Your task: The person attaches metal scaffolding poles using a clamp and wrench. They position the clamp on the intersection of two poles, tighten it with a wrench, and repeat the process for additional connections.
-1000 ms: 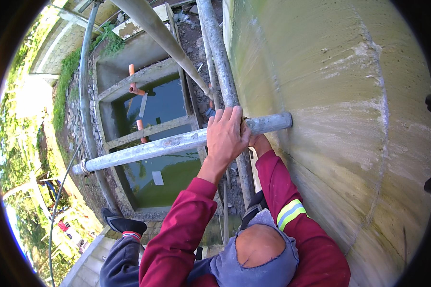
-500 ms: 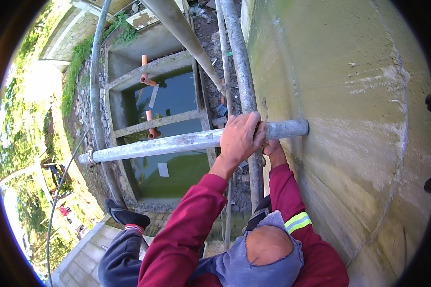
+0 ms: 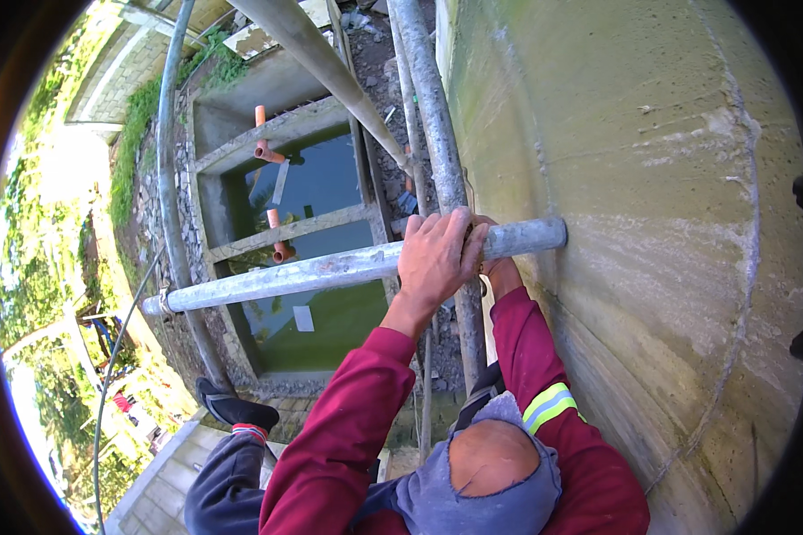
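A grey galvanised scaffold tube [image 3: 321,271] runs crosswise in front of me, its right end at the wall. My left hand [image 3: 439,260] is closed over it from above, fingers bent across the top and thumb toward the right. Just right of it, an upright scaffold tube [image 3: 437,102] passes behind the crosswise one. My right hand [image 3: 501,275] reaches up from below to this crossing, its curled fingers partly behind the tube and my left hand. What it grips there is hidden. At the far left, a clamp [image 3: 166,300] sits where the crosswise tube meets another upright tube [image 3: 171,178].
Below lies a concrete basin [image 3: 285,226] with greenish water and orange pipe pieces [image 3: 274,218]. A rough wall [image 3: 633,169] rises at the right. A sloping tube [image 3: 330,67] crosses above. My bent knee [image 3: 493,455] and dark-shod foot [image 3: 236,407] are below. A cable [image 3: 107,383] hangs left.
My right hand has moved up at the crossing, and its fingers show more beside my left hand. The left hand keeps its hold on the crosswise tube. The view has shifted slightly.
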A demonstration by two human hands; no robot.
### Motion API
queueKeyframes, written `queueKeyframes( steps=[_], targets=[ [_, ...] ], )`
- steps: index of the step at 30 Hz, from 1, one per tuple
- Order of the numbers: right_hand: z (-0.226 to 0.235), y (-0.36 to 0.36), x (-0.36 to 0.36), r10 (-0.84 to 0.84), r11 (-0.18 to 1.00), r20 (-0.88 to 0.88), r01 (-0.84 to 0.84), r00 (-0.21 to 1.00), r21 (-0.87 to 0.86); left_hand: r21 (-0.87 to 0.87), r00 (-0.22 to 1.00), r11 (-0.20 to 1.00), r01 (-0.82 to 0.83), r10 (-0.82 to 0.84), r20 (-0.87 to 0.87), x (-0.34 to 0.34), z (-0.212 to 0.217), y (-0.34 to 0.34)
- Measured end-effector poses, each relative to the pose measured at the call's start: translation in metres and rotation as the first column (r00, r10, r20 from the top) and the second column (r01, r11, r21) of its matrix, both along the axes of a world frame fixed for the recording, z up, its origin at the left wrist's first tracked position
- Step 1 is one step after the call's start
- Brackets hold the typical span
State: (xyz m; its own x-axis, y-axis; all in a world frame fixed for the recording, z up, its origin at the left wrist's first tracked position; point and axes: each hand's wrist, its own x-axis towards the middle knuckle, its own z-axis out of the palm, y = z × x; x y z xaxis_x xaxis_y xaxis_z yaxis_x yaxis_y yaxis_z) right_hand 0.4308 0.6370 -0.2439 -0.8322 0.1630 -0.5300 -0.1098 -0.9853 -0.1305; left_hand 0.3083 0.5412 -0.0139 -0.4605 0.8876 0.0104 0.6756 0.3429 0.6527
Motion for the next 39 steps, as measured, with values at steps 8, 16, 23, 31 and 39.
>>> queueKeyframes(
  steps=[8, 16, 23, 31, 39],
  targets=[
    [-0.018, 0.015, 0.028, 0.001, 1.000, -0.067, -0.001, 0.998, 0.008, 0.191, 0.990, 0.982, -0.013, 0.040, -0.137, 0.009, 0.016, 0.021],
    [0.002, 0.010, 0.013, 0.014, 0.998, 0.049, -0.016, 0.999, 0.056, 0.230, 0.993, 0.973, -0.020, 0.045, -0.106, 0.004, 0.003, 0.015],
    [0.008, 0.001, 0.022, 0.024, 0.997, 0.085, -0.029, 0.996, 0.069, 0.096, 0.982, 0.994, -0.056, 0.072, -0.174, 0.009, -0.007, 0.010],
    [0.011, 0.010, 0.027, 0.006, 0.995, 0.103, -0.016, 0.995, 0.101, 0.219, 0.966, 0.973, -0.069, 0.119, -0.228, 0.008, 0.014, 0.011],
    [0.022, 0.008, 0.032, -0.035, 0.995, 0.093, 0.026, 0.995, 0.097, 0.167, 0.977, 0.985, -0.037, 0.071, -0.201, 0.008, 0.015, 0.010]
  ],
)
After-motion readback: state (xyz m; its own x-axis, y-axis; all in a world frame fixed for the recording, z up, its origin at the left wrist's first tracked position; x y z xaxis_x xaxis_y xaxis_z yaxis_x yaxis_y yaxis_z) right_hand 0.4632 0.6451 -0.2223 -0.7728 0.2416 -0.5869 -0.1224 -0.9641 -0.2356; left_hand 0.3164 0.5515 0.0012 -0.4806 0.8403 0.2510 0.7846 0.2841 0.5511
